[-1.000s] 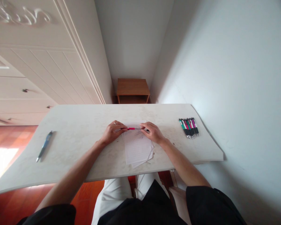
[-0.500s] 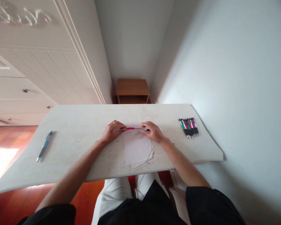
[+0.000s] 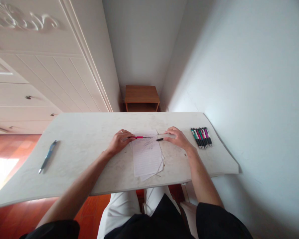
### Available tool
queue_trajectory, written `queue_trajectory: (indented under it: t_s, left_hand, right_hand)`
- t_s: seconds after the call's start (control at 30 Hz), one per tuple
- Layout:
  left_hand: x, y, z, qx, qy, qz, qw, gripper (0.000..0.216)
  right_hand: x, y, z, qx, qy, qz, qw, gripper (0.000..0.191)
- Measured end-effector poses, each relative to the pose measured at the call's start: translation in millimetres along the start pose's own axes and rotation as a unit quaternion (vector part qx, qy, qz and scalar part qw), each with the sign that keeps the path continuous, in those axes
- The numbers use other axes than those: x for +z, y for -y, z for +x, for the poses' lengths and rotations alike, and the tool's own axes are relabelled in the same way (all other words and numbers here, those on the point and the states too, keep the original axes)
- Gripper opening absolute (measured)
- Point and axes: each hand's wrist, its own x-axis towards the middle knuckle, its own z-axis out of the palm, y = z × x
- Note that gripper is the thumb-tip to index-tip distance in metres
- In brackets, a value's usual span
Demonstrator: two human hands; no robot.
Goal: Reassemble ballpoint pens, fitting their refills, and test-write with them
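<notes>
My left hand (image 3: 120, 142) pinches a pink pen barrel (image 3: 139, 137) above the top of the paper. A thin dark refill sticks out of the barrel's right end. My right hand (image 3: 176, 138) holds a short black pen piece (image 3: 159, 139), apart from the refill, between thumb and fingers. Its forefinger is stretched out above the piece. Below both hands lie lined paper sheets (image 3: 147, 162) with dark scribbles near the top and a torn right edge.
On the right of the white table (image 3: 94, 132) several pens (image 3: 201, 137) lie side by side in a row. A single blue pen (image 3: 48, 156) lies at the left. Beyond the table stands a wooden shelf unit (image 3: 142, 94), with a white cabinet (image 3: 47, 73) at the left.
My right hand has moved right, away from the pink barrel, with the black piece in its fingers. More of the scribbled paper shows between the hands. My left hand has barely moved.
</notes>
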Motion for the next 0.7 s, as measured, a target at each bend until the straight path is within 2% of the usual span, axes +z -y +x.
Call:
queue_trajectory:
  t_s: [0.1,0.2,0.3,0.53,0.7]
  left_hand:
    - [0.4,0.1,-0.3,0.000,-0.004,0.003,1.000,0.022]
    - [0.4,-0.6,-0.4,-0.002,-0.011,0.001,1.000,0.023]
    - [0.1,-1.3,-0.2,-0.003,-0.013,0.003,1.000,0.022]
    - [-0.1,-0.2,-0.3,-0.002,-0.018,0.006,1.000,0.019]
    - [-1.5,-1.1,-0.2,-0.010,-0.019,0.006,1.000,0.021]
  right_hand:
    - [2.3,-1.8,-1.3,-0.001,0.039,0.000,0.999,0.025]
    - [5.3,-1.1,-0.4,0.002,0.046,-0.006,0.999,0.016]
    - [6.0,-0.7,0.8,0.007,0.034,-0.008,0.999,0.013]
    - [3.7,10.3,0.7,0.034,0.031,0.041,0.998,0.019]
    - [3.9,18.3,0.1,0.048,-0.009,0.056,0.997,0.018]
